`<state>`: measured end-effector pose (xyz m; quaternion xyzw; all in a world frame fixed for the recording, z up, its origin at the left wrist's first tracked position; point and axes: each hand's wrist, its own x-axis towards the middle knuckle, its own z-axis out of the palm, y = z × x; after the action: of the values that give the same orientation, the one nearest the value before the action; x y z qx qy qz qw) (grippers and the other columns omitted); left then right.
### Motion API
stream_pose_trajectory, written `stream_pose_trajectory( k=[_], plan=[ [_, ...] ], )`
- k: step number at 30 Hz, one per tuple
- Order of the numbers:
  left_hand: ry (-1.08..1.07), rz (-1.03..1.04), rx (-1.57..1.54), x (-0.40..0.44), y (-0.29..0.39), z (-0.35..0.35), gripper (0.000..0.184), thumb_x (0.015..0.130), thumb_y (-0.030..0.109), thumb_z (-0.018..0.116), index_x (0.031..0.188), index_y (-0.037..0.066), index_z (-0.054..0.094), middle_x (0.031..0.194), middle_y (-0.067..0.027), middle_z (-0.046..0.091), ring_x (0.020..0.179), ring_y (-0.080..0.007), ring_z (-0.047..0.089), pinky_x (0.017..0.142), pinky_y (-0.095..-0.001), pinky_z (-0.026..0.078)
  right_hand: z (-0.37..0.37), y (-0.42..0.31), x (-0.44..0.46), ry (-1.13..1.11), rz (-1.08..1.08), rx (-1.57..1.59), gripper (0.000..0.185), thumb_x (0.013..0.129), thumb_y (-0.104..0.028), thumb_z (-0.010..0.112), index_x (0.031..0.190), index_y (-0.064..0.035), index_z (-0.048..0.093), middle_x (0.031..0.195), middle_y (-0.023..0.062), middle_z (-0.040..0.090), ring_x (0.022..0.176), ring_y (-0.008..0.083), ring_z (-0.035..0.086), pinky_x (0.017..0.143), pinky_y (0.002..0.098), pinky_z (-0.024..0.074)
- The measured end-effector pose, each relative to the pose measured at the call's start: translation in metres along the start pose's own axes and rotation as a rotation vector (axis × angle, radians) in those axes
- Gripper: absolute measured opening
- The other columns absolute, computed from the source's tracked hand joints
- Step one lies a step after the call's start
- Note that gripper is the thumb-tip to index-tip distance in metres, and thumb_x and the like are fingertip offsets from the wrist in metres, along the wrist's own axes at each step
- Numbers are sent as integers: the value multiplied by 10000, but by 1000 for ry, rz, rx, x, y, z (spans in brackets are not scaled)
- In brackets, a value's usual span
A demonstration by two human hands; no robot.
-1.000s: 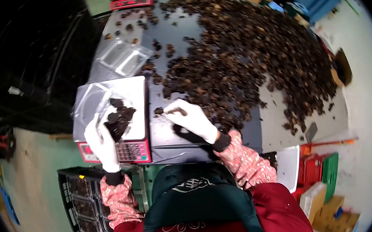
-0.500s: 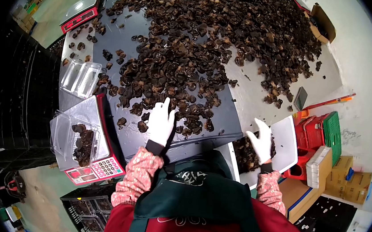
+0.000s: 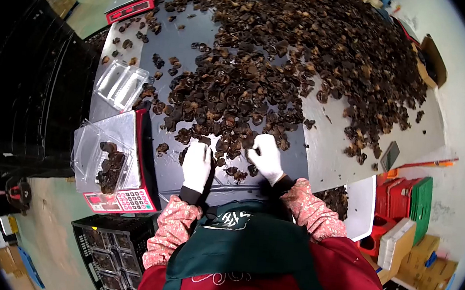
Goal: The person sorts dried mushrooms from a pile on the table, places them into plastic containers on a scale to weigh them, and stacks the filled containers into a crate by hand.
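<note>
Dark brown, curled wood ear mushrooms (image 3: 233, 83) lie heaped and scattered over the table. At the near edge of the heap, my left hand (image 3: 196, 165) is in a white glove, its fingers closed with a dark mushroom piece at their tips. My gloved right hand (image 3: 266, 157) is a little to the right, its fingers curled in a pinch against another dark piece. Left of my hands, a clear plastic tray (image 3: 91, 156) holding some mushrooms rests on a red and silver scale (image 3: 134, 163).
Empty clear trays (image 3: 120, 85) lie beyond the scale, and a second scale (image 3: 133, 1) stands at the far left. A white bin (image 3: 361, 207) with mushrooms sits at right, near red crates (image 3: 392, 197). A phone-like dark slab (image 3: 390, 155) lies on the table's right side.
My right hand has moved from over the white bin to the mushrooms on the table, beside my left hand. Both hands' fingers have curled closed. The view has shifted somewhat.
</note>
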<state>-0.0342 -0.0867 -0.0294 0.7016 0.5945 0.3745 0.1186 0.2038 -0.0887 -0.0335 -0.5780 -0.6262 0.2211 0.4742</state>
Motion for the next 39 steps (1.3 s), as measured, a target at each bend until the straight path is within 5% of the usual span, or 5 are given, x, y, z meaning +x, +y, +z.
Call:
stream_pose_trajectory(
  k=[9,22,27,33,39],
  plan=[
    [-257,47,204,31,43,27,373,831,197,706,1171,72,615,1050,-145,571,931,-312,615,787,-396,509,8,-22,51,-265,-35,-347,477,825,-281,702,1256,-109,595,1178,133,577,1055,302,593,908,375,501],
    [-358,160,218,12,11,9,279,756,33,684,1019,35,592,971,-145,588,892,-318,578,796,-415,460,-52,-6,3,-173,257,-51,233,844,-181,687,1053,-82,660,1070,94,665,938,265,673,811,327,529],
    [-76,65,-156,24,16,-9,420,795,-53,595,1204,45,596,1014,-159,577,951,-330,590,860,-383,476,-33,-44,-6,-321,-23,-432,642,829,-409,703,1410,-209,517,1288,83,579,1131,246,566,931,337,500],
    [-128,-416,-752,29,16,-47,335,896,-32,541,1229,-1,567,1167,-92,613,1031,-148,590,935,-293,484,-15,-30,2,-430,-161,-566,490,786,-233,739,1260,-231,613,1176,63,581,1041,253,591,781,356,549],
    [-86,-512,-1315,14,1,-97,352,889,1,600,1238,-2,561,1110,-94,617,937,-170,610,779,-284,506,-30,-9,18,-254,-115,-131,295,732,-27,693,1022,-82,683,996,105,633,960,276,635,839,327,521]
  ],
)
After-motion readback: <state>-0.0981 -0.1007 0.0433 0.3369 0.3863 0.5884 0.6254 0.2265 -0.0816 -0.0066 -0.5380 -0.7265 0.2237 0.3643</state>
